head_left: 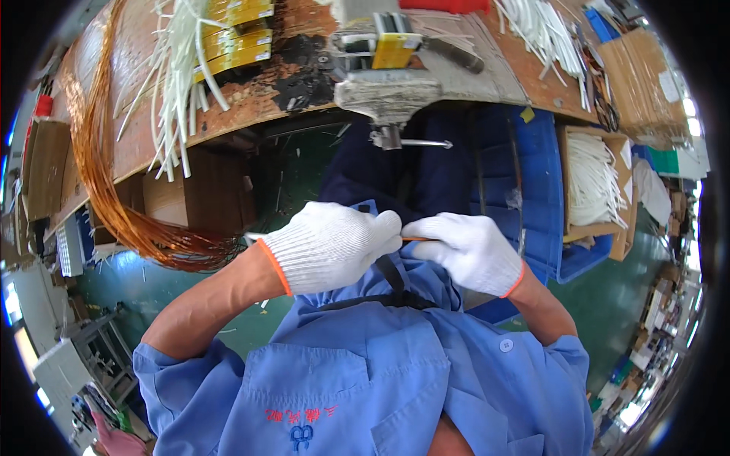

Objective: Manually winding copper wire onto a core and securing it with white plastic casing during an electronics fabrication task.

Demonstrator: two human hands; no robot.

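Pinching one thin orange strand (416, 239) in the gloved right hand (471, 252), on the wearer's side of the vise (388, 94).
In the head view, the bench edge (247, 121) runs both sides of the vise; open room lies between vise and hands. One copper-coloured bundle (118, 216) hangs left of the vise. The left hand (334, 245) is closed beside the strand; its content I cannot tell. Both hands point inward.
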